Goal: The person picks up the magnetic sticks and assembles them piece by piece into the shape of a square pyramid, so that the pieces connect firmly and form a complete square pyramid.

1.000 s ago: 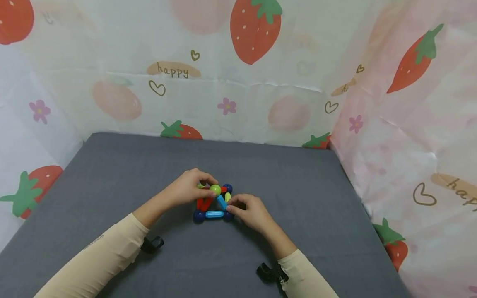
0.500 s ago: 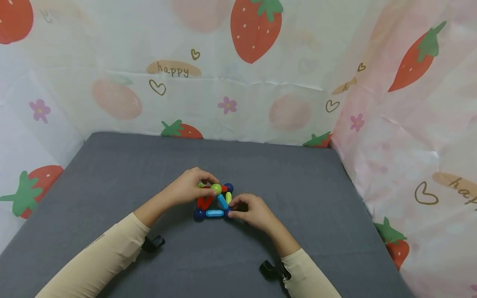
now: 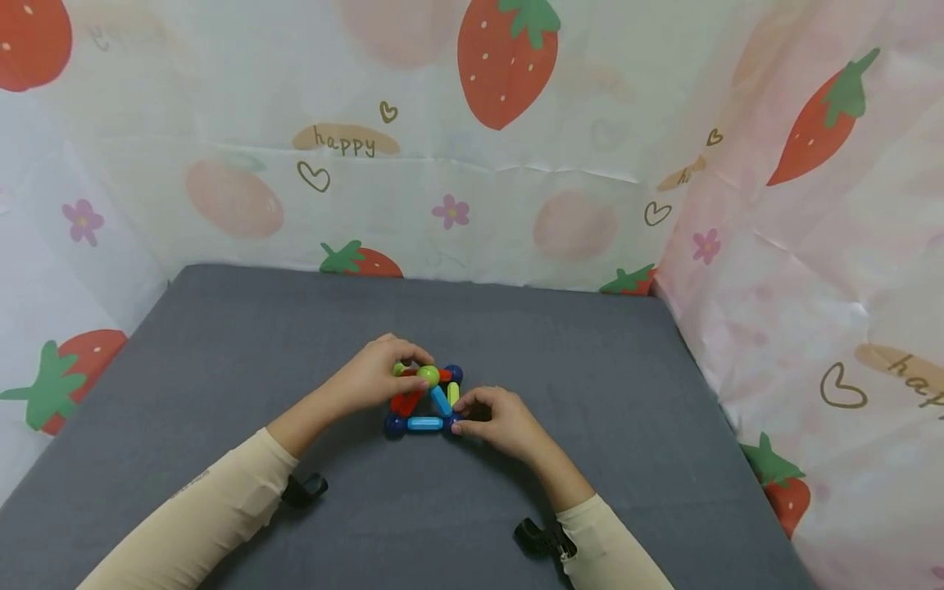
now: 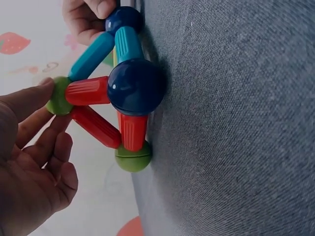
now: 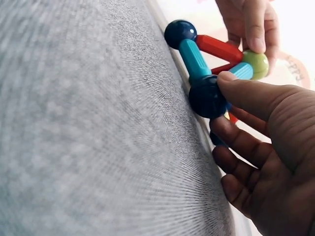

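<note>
A small pyramid-like frame of balls and ribbed rods, like a magnetic building set, stands on the grey cloth. Its raised green ball (image 3: 428, 376) is pinched between the thumb and fingers of my left hand (image 3: 369, 375). Red rods (image 4: 96, 127) and a light blue rod (image 4: 92, 56) slope down from that ball. My right hand (image 3: 501, 419) pinches the dark blue ball (image 5: 206, 97) at the near right corner. A light blue rod (image 3: 425, 424) joins it to another dark blue ball (image 3: 395, 424) at near left. A second green ball (image 4: 133, 157) sits low at the far left corner, partly behind my left hand.
Grey cloth (image 3: 590, 352) covers the table around the frame. Strawberry-printed sheets (image 3: 457, 180) hang along the back and both sides. Black wrist mounts (image 3: 304, 489) stick out below the beige sleeves (image 3: 221, 500).
Both hands keep their hold on the same balls. The right hand's fingers shifted very slightly at the corner ball; the frame stays in place.
</note>
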Motion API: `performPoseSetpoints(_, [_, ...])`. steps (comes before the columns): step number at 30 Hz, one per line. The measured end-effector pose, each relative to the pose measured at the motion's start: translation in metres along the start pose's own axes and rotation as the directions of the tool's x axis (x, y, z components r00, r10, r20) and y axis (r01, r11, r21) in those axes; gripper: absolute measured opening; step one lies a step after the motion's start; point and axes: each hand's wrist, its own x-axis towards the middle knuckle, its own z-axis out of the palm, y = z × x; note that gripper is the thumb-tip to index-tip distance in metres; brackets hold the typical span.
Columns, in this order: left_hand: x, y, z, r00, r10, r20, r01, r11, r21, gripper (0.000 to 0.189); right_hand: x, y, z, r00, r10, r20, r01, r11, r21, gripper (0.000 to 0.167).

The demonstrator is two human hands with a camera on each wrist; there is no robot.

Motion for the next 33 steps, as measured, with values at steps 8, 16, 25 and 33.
performPoseSetpoints(8, [-0.003,0.002,0.005,1.0,0.009,-0.024,-0.008,1.0,0.021,0.028,-0.001,0.005,0.001,1.0,0.011,0.008,-0.011,1.0,-0.001,0.022])
performPoseSetpoints(16, [-0.005,0.004,0.006,0.998,0.007,-0.06,-0.007,1.0,0.004,0.026,0.0,0.005,0.0,1.0,0.003,0.003,-0.003,1.0,0.001,0.022])
performPoseSetpoints(25, [-0.006,0.003,0.011,0.997,0.016,-0.082,-0.016,1.0,0.0,0.023,-0.003,0.009,0.002,1.0,0.007,-0.005,-0.007,1.0,0.001,0.021])
performPoseSetpoints(33, [-0.007,0.005,0.008,0.996,0.005,-0.087,-0.005,1.0,0.003,0.026,-0.001,0.007,0.0,1.0,-0.005,-0.005,0.005,1.0,0.005,0.021])
